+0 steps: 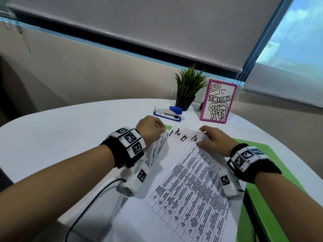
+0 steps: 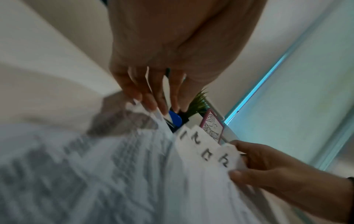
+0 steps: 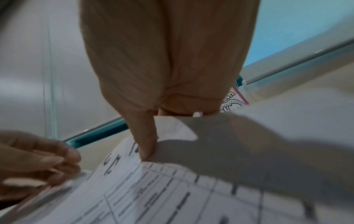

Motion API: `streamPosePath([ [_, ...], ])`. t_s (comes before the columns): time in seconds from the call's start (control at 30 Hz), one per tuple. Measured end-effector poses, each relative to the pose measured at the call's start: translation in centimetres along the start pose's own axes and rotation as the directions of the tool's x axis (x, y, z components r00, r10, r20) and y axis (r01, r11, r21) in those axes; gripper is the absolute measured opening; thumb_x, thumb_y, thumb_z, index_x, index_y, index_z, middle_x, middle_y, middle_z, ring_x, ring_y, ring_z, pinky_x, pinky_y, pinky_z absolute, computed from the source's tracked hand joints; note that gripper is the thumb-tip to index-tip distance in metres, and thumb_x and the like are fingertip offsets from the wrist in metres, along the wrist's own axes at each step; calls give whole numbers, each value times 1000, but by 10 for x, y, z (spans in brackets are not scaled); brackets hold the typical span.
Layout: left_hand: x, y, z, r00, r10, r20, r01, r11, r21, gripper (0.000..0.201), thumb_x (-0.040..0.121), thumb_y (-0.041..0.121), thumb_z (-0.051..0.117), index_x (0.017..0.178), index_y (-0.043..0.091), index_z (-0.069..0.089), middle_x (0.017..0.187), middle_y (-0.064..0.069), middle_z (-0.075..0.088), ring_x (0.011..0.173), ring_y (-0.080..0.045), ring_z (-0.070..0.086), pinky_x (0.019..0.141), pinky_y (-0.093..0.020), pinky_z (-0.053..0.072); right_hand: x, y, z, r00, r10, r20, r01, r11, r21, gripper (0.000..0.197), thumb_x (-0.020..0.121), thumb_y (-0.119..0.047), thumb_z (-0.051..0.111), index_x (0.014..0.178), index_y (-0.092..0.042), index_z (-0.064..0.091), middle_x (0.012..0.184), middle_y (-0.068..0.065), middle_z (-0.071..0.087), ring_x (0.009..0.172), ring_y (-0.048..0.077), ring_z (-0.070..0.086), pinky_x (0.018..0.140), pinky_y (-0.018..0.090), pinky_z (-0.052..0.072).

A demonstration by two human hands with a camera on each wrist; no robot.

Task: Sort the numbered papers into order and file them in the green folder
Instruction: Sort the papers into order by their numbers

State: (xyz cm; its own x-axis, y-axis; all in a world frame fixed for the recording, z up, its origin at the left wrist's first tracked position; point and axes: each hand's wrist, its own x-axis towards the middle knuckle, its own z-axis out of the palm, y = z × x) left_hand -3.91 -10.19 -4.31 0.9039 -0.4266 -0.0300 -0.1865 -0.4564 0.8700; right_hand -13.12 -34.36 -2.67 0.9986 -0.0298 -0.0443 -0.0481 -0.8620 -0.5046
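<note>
I see my left hand (image 1: pixel 151 128) pinching one sheet while my right hand (image 1: pixel 213 140) grips the fanned numbered papers (image 1: pixel 190 179), which lie over the green folder (image 1: pixel 258 203) on the white desk (image 1: pixel 52 137).

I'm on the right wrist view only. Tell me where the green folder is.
Observer: The green folder lies on the table under the papers, showing on their right side.
Operator: Report what's beyond the left hand.
Observer: A blue stapler sits just beyond the left hand.
Operator: Count the numbered corners.
Observer: Four handwritten marks show on the fanned corners, which the right hand pinches.
</note>
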Motion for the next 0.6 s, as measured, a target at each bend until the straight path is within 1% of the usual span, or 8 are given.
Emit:
streamPosePath([
  [0.07, 5, -3, -15, 995, 14, -96, 11, 964, 265, 24, 86, 10, 65, 108, 19, 67, 109, -3, 68, 102, -21, 63, 87, -29, 49, 4, 2, 3, 999, 31, -31, -33, 998, -49, 30, 86, -22, 70, 112, -17, 56, 102, 2, 68, 92, 22, 64, 85, 36, 51],
  [0.13, 10, -8, -28, 996, 21, -90, 15, 922, 387, 35, 85, 10, 65, 118, 20, 66, 120, -2, 65, 112, -21, 60, 95, -30, 48, 5, 4, 4, 999, 14, -47, -19, 993, -120, 22, 86, -22, 69, 106, -17, 62, 100, 1, 67, 92, 22, 62, 84, 36, 50],
  [0.2, 12, -12, -34, 999, 6, -41, 10, 925, 380, 33, 82, 13, 70, 114, 20, 69, 111, -3, 69, 100, -19, 63, 88, -27, 49, 5, 1, 4, 999, 10, -37, -15, 992, -129, 13, 86, -22, 68, 98, -20, 63, 97, 0, 67, 90, 22, 62, 81, 35, 49],
  [0.3, 14, -15, -38, 999, 28, -29, -17, 944, 329, 24, 75, 16, 79, 97, 23, 74, 85, 1, 68, 75, -14, 59, 70, -21, 43, 5, 0, 3, 999, 46, -9, -47, 992, -114, 14, 85, -24, 69, 98, -25, 62, 97, -3, 68, 91, 20, 63, 83, 37, 51],
  [0.37, 15, -15, -40, 996, 75, -45, -57, 945, 322, 18, 72, 16, 81, 87, 22, 73, 79, 3, 66, 73, -14, 61, 68, -20, 41, 5, 1, 1, 996, 87, 35, -83, 992, -97, 33, 81, -27, 73, 111, -23, 60, 106, -4, 66, 98, 18, 62, 90, 40, 50],
  [0.43, 17, -14, -41, 990, 130, -60, -103, 937, 335, 14, 72, 16, 82, 76, 22, 69, 77, 2, 68, 76, -16, 64, 69, -21, 42, 4, 2, -2, 988, 136, 78, -130, 989, -70, 57, 75, -25, 80, 124, -24, 51, 113, -4, 63, 104, 18, 60, 93, 37, 48],
  [0.53, 19, -13, -43, 982, 183, -43, -153, 914, 377, 20, 75, 21, 81, 68, 22, 62, 71, 3, 65, 75, -18, 62, 70, -24, 43, 0, 5, -5, 974, 206, 99, -200, 977, -70, 64, 73, -15, 82, 124, -26, 45, 103, -6, 61, 97, 17, 59, 83, 28, 47],
  [0.6, 19, -12, -46, 976, 218, -28, -187, 890, 416, 20, 81, 25, 76, 68, 20, 61, 66, 4, 62, 74, -20, 60, 69, -25, 42, -1, 9, -6, 967, 237, 88, -223, 964, -145, 60, 72, -19, 83, 122, -21, 49, 106, -1, 61, 99, 20, 58, 84, 30, 47],
])
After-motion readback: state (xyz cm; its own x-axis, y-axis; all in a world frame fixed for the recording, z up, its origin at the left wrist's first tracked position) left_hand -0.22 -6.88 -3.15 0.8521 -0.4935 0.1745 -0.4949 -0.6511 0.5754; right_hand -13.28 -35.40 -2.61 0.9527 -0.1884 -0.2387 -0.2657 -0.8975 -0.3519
